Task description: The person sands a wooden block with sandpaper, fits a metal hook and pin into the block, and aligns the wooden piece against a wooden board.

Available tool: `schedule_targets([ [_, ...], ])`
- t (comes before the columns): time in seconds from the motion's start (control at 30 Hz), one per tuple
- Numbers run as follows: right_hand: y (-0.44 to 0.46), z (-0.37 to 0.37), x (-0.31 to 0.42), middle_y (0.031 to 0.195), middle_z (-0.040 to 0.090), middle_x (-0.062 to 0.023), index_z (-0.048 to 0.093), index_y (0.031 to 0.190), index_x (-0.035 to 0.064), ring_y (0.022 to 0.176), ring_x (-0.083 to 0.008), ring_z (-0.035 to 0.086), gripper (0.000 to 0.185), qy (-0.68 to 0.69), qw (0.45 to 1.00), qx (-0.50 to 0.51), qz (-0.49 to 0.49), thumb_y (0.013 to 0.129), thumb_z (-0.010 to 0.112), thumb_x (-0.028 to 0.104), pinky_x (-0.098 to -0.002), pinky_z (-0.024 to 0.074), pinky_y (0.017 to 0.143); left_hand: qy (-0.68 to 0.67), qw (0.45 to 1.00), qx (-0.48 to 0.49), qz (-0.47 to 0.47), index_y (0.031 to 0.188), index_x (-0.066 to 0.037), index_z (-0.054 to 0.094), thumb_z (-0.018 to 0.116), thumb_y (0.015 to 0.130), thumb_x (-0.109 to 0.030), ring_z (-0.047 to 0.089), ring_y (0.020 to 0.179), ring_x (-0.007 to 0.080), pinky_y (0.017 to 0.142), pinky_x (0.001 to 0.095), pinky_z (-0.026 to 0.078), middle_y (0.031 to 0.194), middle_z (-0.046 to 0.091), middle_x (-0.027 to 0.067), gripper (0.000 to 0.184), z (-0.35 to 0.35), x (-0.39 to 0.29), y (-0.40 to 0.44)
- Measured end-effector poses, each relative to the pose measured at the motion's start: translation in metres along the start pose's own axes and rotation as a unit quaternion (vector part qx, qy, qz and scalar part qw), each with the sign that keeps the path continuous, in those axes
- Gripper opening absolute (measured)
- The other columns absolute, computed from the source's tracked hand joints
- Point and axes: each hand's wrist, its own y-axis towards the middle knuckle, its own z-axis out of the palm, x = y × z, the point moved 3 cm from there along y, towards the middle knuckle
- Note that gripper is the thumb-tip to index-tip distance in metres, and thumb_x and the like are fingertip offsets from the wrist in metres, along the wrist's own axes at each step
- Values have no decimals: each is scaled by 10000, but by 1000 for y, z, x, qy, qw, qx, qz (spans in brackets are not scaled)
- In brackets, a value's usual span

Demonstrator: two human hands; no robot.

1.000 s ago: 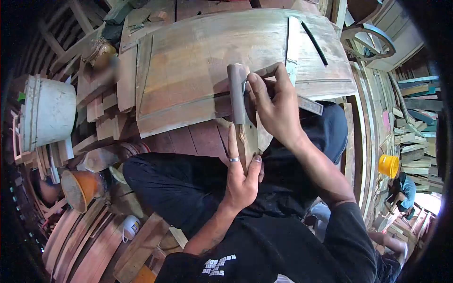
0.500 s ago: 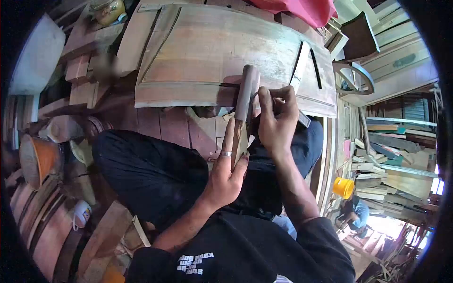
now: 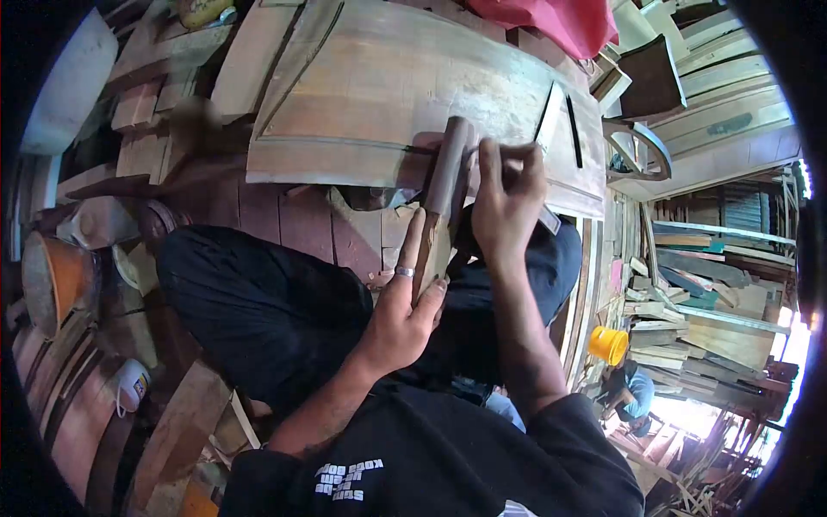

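Observation:
My left hand [image 3: 398, 323], a ring on one finger, grips the lower part of a wooden stick [image 3: 433, 250], its index finger lying along the side. A grey-brown sheet [image 3: 450, 164] looks wrapped around the stick's upper end. Beside that end, my right hand [image 3: 510, 202] has thumb and fingers pinched together; what they hold, if anything, is too small to make out. Just beyond both hands lies a broad wooden panel [image 3: 370, 103] with grooves. On the panel's right part is a pale flat strip [image 3: 548, 116].
Timber is stacked at left and right. A yellow bucket [image 3: 608, 345] and another person [image 3: 631, 396] are at lower right. An orange-lined container [image 3: 60, 284] and a white cup [image 3: 133, 385] stand at left. Pinkish-red cloth [image 3: 551, 24] lies at the top.
The view has shifted slightly. My left hand keeps its hold on the stick, and the wrapped end leans a little more to the right. My right hand stays pinched beside it, slightly higher.

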Motion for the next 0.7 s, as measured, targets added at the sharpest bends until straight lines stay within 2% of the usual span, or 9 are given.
schedule_targets([
  [0.07,-24,-4,-2,813,650,-29,600,971,3,711,-62,575,205,33,999,0,-20,1034,731,147,-257,462,627,16,1000,0,11,1736,-210,44,492,1032,9,522,645,95,540,254,479,1050,630,60,863,-3,13,7],
  [0.13,-29,-5,-4,809,641,-15,605,967,10,689,-48,536,196,61,998,21,28,1032,736,140,-245,424,606,240,938,-57,245,1736,-199,65,490,1023,19,533,656,100,544,260,487,1109,626,76,858,-4,3,13],
  [0.17,-21,-5,-5,811,640,-13,607,962,10,679,-46,531,199,41,999,15,-2,1034,736,143,-244,414,594,113,991,-18,67,1736,-193,79,493,1015,29,539,665,104,552,268,496,1145,623,88,861,-2,13,0],
  [0.23,2,-3,-3,815,708,-148,590,980,-35,694,-138,635,243,11,1000,23,10,1035,719,164,-330,508,608,108,990,-16,92,1737,-198,70,496,1023,27,531,663,101,550,267,492,1121,626,83,862,0,9,-1],
  [0.37,-8,-7,1,769,700,-124,583,964,-27,651,-128,625,256,-41,999,17,-17,1045,714,177,-322,489,576,99,994,4,50,1737,-202,52,491,1041,18,531,684,98,549,263,487,1321,606,121,851,-5,9,1],
  [0.4,-21,-7,2,771,694,-104,581,971,-17,652,-117,626,249,20,999,31,20,1044,718,178,-303,486,575,18,999,2,43,1703,-3,128,514,995,32,359,1564,360,1263,396,287,1704,309,255,807,-2,-3,3],
  [0.47,-27,-13,0,760,683,-96,584,984,-14,651,-112,623,241,33,997,64,41,1039,725,175,-293,484,570,114,983,-9,143,1703,-5,126,510,995,42,364,1561,366,1265,402,286,1700,314,261,807,-4,-1,5],
  [0.67,-1,-2,-11,808,661,-25,620,940,-4,704,-46,545,239,-8,998,-15,-59,1022,753,176,-245,453,630,-3,1000,3,26,1706,-13,123,514,990,48,385,1553,363,1254,407,301,1692,323,275,818,-2,-11,3],
  [0.7,-15,-9,-4,814,648,-4,616,937,15,710,-32,549,222,0,999,35,42,1023,753,168,-226,451,636,70,994,-5,89,1705,-11,126,522,987,45,432,1525,363,1244,406,314,1688,341,270,822,-5,-7,3],
])
